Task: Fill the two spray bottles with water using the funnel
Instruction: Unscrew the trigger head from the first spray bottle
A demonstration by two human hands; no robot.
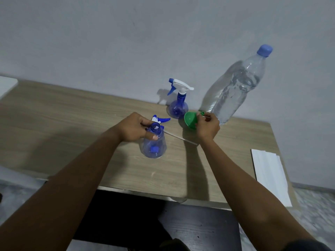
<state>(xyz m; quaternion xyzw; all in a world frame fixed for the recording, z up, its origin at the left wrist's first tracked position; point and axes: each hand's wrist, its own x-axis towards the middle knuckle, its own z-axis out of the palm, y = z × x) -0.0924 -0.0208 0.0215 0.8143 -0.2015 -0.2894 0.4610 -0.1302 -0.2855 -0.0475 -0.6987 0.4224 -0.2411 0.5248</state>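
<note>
An open blue spray bottle (154,144) stands near the middle of the wooden table (63,124), and my left hand (135,128) grips its neck. Its spray head (160,120) lies on the table just behind it, with its clear dip tube (179,137) stretching to the right. My right hand (207,126) holds the green funnel (190,119), tipped on its side. A second blue spray bottle (178,104) with its white trigger head on stands at the back by the wall. The big clear water bottle (237,89) with a blue cap stands to the right.
White folded paper (270,173) lies at the table's right edge. A white object (7,85) sits at the far left edge. The grey wall runs right behind the bottles. A dark chair or stool (199,225) is below the table's front edge.
</note>
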